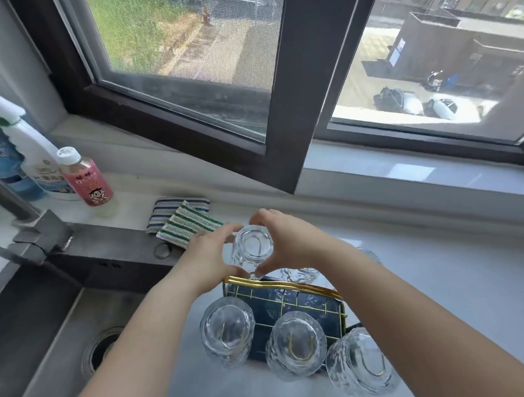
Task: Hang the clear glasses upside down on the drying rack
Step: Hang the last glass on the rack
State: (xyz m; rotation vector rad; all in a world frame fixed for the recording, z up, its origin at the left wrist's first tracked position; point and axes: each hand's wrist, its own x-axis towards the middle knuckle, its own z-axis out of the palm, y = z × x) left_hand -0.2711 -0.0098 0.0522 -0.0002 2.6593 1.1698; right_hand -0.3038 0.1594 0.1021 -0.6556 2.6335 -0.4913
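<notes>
Gripping: left hand (208, 260) and right hand (283, 242) cupped around inverted clear glass (252, 246), far end of rack.
Rack (289, 299): gold wire, dark tray.
Near pegs: three ribbed glasses (295, 344) hung upside down.

- Near edge of the drying rack (289, 305): blocked by three inverted glasses, left glass (227, 330), middle glass (295, 344) and right glass (359, 360), standing close together with only narrow gaps between them.
- Far edge of the rack: taken up by the held glass (252, 248), enclosed by the left hand (208, 262) and right hand (286, 242), with a further glass (298, 274) just beside it.
- Rack centre: open grid between the two rows, reachable from above.
- Surface (456, 268) right of the rack: bare, open approach.
- Left side: sink (50, 327) drops away; the faucet (31, 235) projects over it.
- Behind the hands: folded cloths (183, 221) lie flat against the window ledge; bottles (82, 179) stand well apart at far left.
</notes>
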